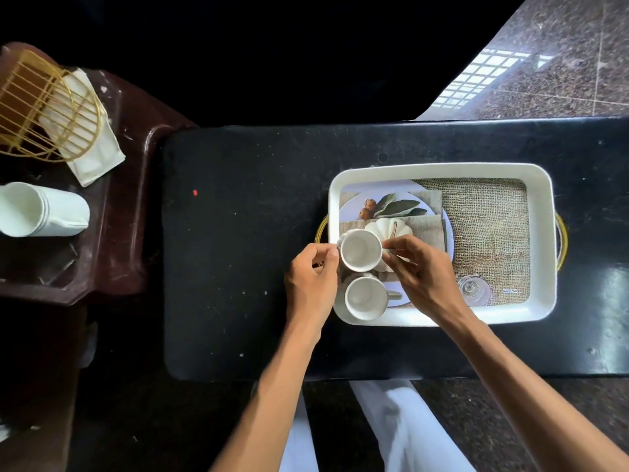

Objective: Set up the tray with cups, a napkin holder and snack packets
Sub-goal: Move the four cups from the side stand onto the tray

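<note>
A white rectangular tray (541, 233) with gold handles lies on the black table; its floor bears a printed picture of burlap, leaves and a pumpkin. Two white cups stand upright in its left end. My left hand (311, 277) pinches the left rim of the farther cup (360, 249), and my right hand (422, 270) holds the same cup's right side. The nearer cup (366, 297) sits free just below it, handle pointing right. A gold wire napkin holder (44, 107) with white napkins (98, 155) lies on the brown side table at far left. No snack packets are visible.
A stack of white paper cups (37, 210) lies on its side on the brown side table (119, 233). The black table (238, 267) spreads left of the tray. Speckled stone floor shows at upper right; my white-trousered legs are below the table edge.
</note>
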Available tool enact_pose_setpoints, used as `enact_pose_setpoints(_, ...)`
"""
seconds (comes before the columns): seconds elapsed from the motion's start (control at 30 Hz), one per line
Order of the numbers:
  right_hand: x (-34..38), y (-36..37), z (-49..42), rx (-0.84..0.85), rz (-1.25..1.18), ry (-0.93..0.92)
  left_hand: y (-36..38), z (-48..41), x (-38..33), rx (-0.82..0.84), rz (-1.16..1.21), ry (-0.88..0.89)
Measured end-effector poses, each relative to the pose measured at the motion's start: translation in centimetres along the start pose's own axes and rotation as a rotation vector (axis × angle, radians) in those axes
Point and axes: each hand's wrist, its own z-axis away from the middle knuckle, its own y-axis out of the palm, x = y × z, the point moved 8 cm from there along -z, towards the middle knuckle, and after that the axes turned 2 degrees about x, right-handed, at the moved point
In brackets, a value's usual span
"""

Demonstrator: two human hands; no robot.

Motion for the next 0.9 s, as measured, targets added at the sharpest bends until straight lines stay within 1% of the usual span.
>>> enact_pose_setpoints(0.13, 1.2, -0.6, 0.5, 0.001, 0.013, 0.028, -1.7, 0.7, -0.5, -0.006, 0.012, 0.026)
enact_pose_setpoints(0.2, 3.0, -0.8, 1.0, -0.046, 0.044, 0.002, -4.1, 1.3, -0.6, -0.029, 0.029, 0.037)
enact_pose_setpoints(0.27, 4.4, -2.0, 1.7, -0.129, 0.071, -0.020, -5.5, 2.0, -0.6, -0.043, 0.045, 0.054)
enact_pose_setpoints(0.37, 8.0, -0.3, 2.8, -0.141, 0.005, -0.079, -11.1, 3.2, -0.8, -0.124, 0.106, 0.105)
enact_pose_setpoints(0.67, 19.6, 12.5, 2.2, -0.008, -0.115, -0.170, -30.9, 4.3, -0.6, -0.493, 0.272, 0.224)
enact_pose_setpoints(0.77, 23.1, 17.4, 1.3, 0.022, -0.161, -0.209, -35.4, 3.1, -0.8, -0.547, 0.322, 0.239)
enact_pose_setpoints(0.9, 26.8, 23.4, -0.3, 0.044, -0.156, -0.245, -38.8, 0.5, -1.6, -0.537, 0.358, 0.269)
